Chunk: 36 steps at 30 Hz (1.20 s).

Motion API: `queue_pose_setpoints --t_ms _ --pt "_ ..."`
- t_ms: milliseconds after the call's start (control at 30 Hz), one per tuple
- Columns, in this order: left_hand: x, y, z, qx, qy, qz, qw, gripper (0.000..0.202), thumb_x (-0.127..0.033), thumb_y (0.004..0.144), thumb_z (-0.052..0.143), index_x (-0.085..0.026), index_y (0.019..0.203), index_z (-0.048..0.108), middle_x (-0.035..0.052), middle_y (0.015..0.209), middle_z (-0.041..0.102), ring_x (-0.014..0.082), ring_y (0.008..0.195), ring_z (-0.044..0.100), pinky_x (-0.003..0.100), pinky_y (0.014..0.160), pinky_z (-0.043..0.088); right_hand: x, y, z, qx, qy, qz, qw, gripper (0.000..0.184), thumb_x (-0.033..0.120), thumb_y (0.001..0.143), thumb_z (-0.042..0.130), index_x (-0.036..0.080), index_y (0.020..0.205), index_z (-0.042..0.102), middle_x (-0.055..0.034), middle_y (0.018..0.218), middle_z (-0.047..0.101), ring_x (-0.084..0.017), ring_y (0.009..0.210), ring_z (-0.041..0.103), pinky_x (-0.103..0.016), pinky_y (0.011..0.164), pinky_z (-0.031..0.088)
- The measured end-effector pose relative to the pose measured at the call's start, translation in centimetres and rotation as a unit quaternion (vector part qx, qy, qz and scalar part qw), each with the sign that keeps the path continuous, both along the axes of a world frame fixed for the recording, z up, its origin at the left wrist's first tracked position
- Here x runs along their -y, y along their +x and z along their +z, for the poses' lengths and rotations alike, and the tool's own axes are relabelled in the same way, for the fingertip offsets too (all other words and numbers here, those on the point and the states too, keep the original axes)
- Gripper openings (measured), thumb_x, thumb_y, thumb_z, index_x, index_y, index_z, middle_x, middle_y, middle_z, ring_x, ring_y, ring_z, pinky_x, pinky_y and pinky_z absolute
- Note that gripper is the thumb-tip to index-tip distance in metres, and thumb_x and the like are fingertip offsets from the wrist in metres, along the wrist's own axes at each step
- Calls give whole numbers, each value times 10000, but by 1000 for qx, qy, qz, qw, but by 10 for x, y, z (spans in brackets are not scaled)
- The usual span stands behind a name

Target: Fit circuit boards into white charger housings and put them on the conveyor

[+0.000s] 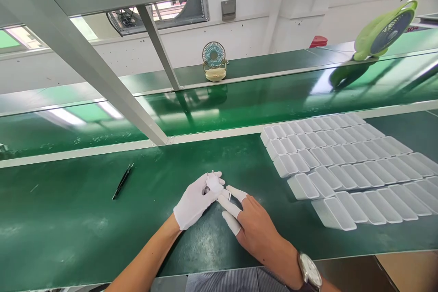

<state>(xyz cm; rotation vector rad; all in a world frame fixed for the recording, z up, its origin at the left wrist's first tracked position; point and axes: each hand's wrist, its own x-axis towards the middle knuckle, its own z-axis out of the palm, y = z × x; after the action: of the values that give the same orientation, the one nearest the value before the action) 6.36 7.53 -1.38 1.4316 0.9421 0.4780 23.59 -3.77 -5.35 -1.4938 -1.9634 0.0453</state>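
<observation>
My left hand [195, 200], in a white glove, is closed around a small white plug-like part [214, 183] held just above the green bench [85, 223]. My right hand [251, 223] is bare except for white finger cots on three fingers. Its fingertips touch the same white part from the right. A watch sits on my right wrist [310, 271].
Rows of white plastic tray pockets [349, 169] lie to the right of my hands. Black tweezers [122, 181] rest on the bench at left. A small beige fan [214, 61] and a green fan [385, 29] stand on the upper shelf. A slanted metal strut [102, 77] crosses above.
</observation>
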Motion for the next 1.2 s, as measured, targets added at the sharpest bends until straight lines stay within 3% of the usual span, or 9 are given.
queue_pose_setpoints --t_ms 100,200,433,567,733,800,967,1100,1200 --pt "1 0 -1 1 14 9 1000 521 -438 897 689 -205 1349 576 94 1268 675 254 1180 626 409 1067 475 2 2 9 -50 -21 -8 999 468 225 978 548 268 1444 531 -153 1324 615 -294 1179 636 -472 935 601" --pt "3 1 -3 2 22 12 1000 528 -443 902 683 -207 1361 572 91 1271 677 253 1172 630 408 1065 478 1 3 13 -120 -41 -31 991 528 249 985 549 269 1503 448 -132 1399 580 -273 1254 604 -471 1030 561" --pt "6 1 -4 3 0 38 999 566 -458 887 698 -211 1377 557 87 1422 603 262 1288 574 383 1084 473 -10 3 17 -175 -124 -19 977 486 281 978 590 283 1458 511 -91 1407 590 -247 1276 598 -439 1053 557" --pt "7 1 -3 12 -5 37 999 572 -487 892 678 -190 1367 565 98 1325 666 262 1243 607 386 1075 482 -12 2 17 -166 -75 4 983 432 230 1004 545 269 1435 538 -100 1403 586 -233 1282 583 -424 1064 547" --pt "7 1 -2 -2 10 33 999 558 -485 884 679 -205 1357 580 88 1351 650 269 1242 606 393 1063 491 -13 2 18 -115 -53 58 990 512 146 1018 475 286 1509 436 -89 1450 554 -237 1340 522 -459 1117 500" --pt "7 1 -2 -1 14 30 999 548 -476 890 674 -201 1354 579 90 1331 660 263 1237 610 392 1071 485 -11 1 14 -103 -47 43 993 498 169 1019 491 283 1501 445 -89 1425 575 -240 1303 552 -455 1088 524" --pt "8 2 -2 -17 22 33 999 546 -481 893 666 -198 1353 580 86 1226 709 259 1155 654 391 1046 497 1 -6 4 -77 33 -66 994 554 276 967 621 203 1490 450 -153 1283 625 -296 1163 617 -487 956 582" --pt "7 0 -6 -35 34 35 998 556 -474 895 664 -197 1367 565 96 1255 697 260 1148 660 395 1042 502 10 -9 9 -6 92 -63 994 365 135 919 622 214 1275 633 -138 1119 644 -296 1016 612 -503 838 573" --pt "7 -1 -8 -47 48 33 997 550 -461 912 646 -210 1390 538 94 1292 678 255 1165 653 406 1064 490 10 -10 15 52 112 -43 991 167 81 884 569 194 878 692 -148 1040 634 -298 960 583 -491 751 558"
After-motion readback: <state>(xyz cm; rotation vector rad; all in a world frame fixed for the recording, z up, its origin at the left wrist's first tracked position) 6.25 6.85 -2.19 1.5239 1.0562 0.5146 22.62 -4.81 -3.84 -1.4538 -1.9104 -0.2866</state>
